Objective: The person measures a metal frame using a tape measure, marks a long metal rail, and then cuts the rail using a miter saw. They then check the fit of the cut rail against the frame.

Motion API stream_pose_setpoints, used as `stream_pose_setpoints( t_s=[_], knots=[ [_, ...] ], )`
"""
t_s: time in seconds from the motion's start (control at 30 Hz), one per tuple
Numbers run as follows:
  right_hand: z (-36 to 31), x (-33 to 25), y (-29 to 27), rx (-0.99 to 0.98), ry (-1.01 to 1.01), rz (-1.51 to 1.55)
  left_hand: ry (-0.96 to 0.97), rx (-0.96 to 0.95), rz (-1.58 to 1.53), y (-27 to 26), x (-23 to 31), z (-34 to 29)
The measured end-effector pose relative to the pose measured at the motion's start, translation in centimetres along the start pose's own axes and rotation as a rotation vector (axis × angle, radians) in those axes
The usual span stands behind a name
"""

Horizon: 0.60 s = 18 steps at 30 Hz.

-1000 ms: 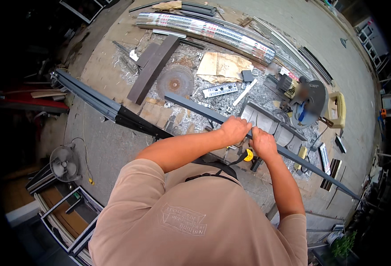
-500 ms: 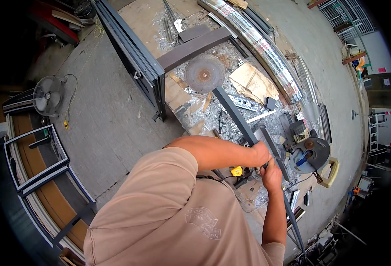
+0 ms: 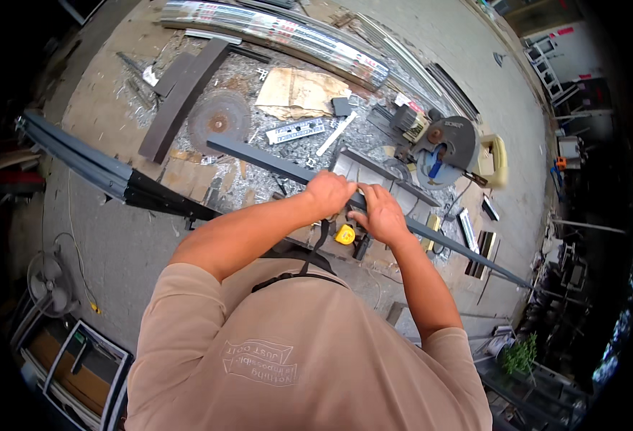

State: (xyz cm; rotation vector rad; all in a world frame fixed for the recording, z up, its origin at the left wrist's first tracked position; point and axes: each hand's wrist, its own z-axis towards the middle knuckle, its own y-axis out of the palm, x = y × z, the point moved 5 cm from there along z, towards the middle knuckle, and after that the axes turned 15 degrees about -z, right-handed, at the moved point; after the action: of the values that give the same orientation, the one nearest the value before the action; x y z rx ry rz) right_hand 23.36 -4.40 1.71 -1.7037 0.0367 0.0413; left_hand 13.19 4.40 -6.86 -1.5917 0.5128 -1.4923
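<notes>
Running diagonally from upper left to lower right over the littered work area, a long dark metal bar (image 3: 273, 164) is seen held near its middle by both hands; the left hand (image 3: 329, 194) is closed over the bar, fingers curled around it; the right hand (image 3: 381, 213) is laid on the bar just beside the left, fingers bent down onto it, though whether they wrap fully around cannot be told; a yellow tape measure (image 3: 344, 235) is observed just below the hands, close to the bar; a grey channel-shaped metal piece (image 3: 374, 169) lies just beyond the hands, against the bar's far side; a chop saw (image 3: 446, 147) with a round guard and blue handle is placed to the right of it, with a pale yellow object (image 3: 495, 159) beside it; a worn circular cutting disc (image 3: 218, 121) rests on the ground to the upper left, next to a brown flat beam (image 3: 180, 100); crumpled cardboard (image 3: 298, 93) and a metal ruler-like strip (image 3: 295, 131) are noted among metal shavings; a bundle of wrapped long profiles (image 3: 288, 32) lies along the far edge; dark grey profiles (image 3: 79, 161) extend to the left; a floor fan (image 3: 47, 284) stands at the lower left.
</notes>
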Motion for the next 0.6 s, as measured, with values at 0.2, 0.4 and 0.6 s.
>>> stream_pose_setpoints(
  t_s=[0.2,0.4,0.6],
  knots=[
    [-5.6,1.7,1.5,0.268,0.485,0.311,-0.016,-0.143,0.183,-3.4,-6.2,-3.9],
    [-13.9,6.2,12.9,0.132,1.177,1.101,-0.037,-0.153,0.25,-5.9,-10.8,-6.5],
    [-16.7,10.9,18.1,0.432,1.481,1.765,-0.031,-0.158,0.24,-8.0,-10.2,-6.1]
  ],
)
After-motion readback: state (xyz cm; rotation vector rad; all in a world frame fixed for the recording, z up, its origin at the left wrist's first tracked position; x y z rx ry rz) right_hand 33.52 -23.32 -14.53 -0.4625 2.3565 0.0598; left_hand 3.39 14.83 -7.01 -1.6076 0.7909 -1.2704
